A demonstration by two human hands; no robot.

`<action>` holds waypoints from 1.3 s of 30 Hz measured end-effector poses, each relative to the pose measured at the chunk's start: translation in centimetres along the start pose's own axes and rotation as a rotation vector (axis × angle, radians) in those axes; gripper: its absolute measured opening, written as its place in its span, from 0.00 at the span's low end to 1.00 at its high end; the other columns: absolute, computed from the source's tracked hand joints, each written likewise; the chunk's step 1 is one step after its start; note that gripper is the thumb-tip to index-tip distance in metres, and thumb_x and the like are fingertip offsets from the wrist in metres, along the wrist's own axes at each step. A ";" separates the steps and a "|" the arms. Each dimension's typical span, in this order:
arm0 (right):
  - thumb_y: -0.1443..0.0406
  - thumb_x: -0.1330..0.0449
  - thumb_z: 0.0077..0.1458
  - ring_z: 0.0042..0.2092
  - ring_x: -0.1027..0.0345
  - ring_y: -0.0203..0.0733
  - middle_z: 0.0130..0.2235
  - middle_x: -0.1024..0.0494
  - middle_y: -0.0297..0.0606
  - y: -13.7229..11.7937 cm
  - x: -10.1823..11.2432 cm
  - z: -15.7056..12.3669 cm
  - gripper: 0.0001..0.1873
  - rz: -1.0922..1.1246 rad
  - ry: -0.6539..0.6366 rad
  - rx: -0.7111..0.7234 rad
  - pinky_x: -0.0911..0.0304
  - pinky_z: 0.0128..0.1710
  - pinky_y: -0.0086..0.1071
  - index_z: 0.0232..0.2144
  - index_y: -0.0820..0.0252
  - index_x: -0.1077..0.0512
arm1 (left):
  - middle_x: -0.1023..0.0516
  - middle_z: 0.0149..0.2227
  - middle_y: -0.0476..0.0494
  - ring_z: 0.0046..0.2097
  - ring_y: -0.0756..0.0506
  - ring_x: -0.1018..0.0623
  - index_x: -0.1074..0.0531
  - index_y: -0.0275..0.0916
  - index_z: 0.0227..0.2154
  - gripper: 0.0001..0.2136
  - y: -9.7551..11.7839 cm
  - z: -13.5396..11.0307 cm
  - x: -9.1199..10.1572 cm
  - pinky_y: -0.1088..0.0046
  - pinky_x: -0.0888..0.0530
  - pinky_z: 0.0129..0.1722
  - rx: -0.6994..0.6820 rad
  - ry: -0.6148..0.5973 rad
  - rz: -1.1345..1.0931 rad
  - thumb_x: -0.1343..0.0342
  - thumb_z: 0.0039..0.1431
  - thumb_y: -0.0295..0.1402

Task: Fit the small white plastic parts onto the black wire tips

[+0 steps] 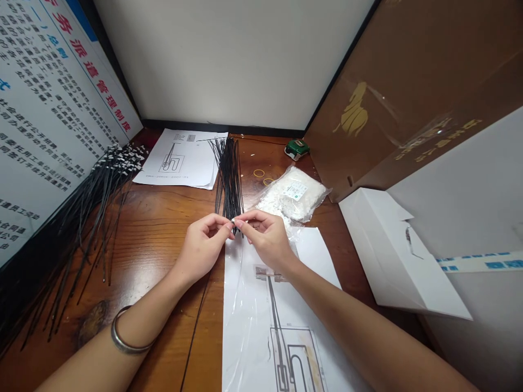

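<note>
My left hand (204, 242) and my right hand (270, 237) meet fingertip to fingertip at the near end of a bundle of thin black wires (229, 177). Both hands are closed in a pinch. Between them shows a tiny white connector (233, 220) at the end of a black wire (198, 321), which trails from my left fingers down to the bottom edge. The fingers hide most of the joint. Just beyond my right hand lies a clear plastic bag (304, 190) full of small white pieces.
At left, many black wires with white ends (118, 163) lean against a printed board (53, 109). Drawing sheets (180, 177) lie behind, and a long diagram sheet (241, 326) spreads below my hands. A green tape measure (296, 148), brown carton (408, 71) and white box (384, 256) stand right.
</note>
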State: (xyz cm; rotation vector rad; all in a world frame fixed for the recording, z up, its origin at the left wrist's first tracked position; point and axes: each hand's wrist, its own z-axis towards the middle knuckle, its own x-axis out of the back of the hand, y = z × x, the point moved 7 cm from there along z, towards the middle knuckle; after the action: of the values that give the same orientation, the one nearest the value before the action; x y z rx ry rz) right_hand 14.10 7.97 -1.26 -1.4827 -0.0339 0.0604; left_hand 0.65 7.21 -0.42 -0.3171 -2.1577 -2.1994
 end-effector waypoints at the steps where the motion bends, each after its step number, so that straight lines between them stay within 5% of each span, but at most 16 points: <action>1: 0.60 0.36 0.48 0.24 0.37 0.32 0.28 0.23 0.36 -0.1 0.0 0.0 0.08 -0.015 0.003 0.013 0.43 0.21 0.29 0.27 0.60 0.25 | 0.24 0.25 0.48 0.30 0.49 0.26 0.27 0.36 0.27 0.08 0.0 0.0 0.0 0.74 0.31 0.31 -0.002 -0.004 0.003 0.44 0.55 0.36; 11: 0.63 0.37 0.49 0.25 0.36 0.33 0.28 0.25 0.35 -0.6 0.0 -0.1 0.06 -0.071 0.023 0.069 0.42 0.24 0.30 0.25 0.60 0.26 | 0.23 0.28 0.46 0.32 0.48 0.25 0.26 0.36 0.28 0.08 0.1 -0.1 0.0 0.73 0.31 0.34 -0.022 -0.014 0.038 0.45 0.57 0.35; 32: 0.59 0.35 0.46 0.21 0.38 0.32 0.21 0.26 0.32 0.5 0.1 0.1 0.10 0.068 0.009 -0.050 0.44 0.19 0.28 0.27 0.60 0.28 | 0.21 0.28 0.45 0.30 0.48 0.24 0.26 0.36 0.26 0.06 -0.1 0.0 0.0 0.74 0.30 0.30 0.057 0.023 -0.055 0.42 0.52 0.33; 39: 0.59 0.35 0.46 0.25 0.31 0.35 0.25 0.23 0.35 0.3 -0.1 0.1 0.10 0.070 -0.006 -0.031 0.36 0.25 0.31 0.26 0.59 0.28 | 0.20 0.28 0.44 0.31 0.47 0.24 0.26 0.36 0.27 0.07 -0.4 0.1 0.1 0.73 0.31 0.32 0.037 0.025 -0.041 0.42 0.54 0.35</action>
State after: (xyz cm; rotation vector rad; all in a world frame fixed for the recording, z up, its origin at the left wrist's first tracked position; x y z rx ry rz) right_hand 14.01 8.09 -1.52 -1.5147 0.0122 0.1220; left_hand 0.52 7.30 -0.75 -0.2438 -2.2090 -2.1690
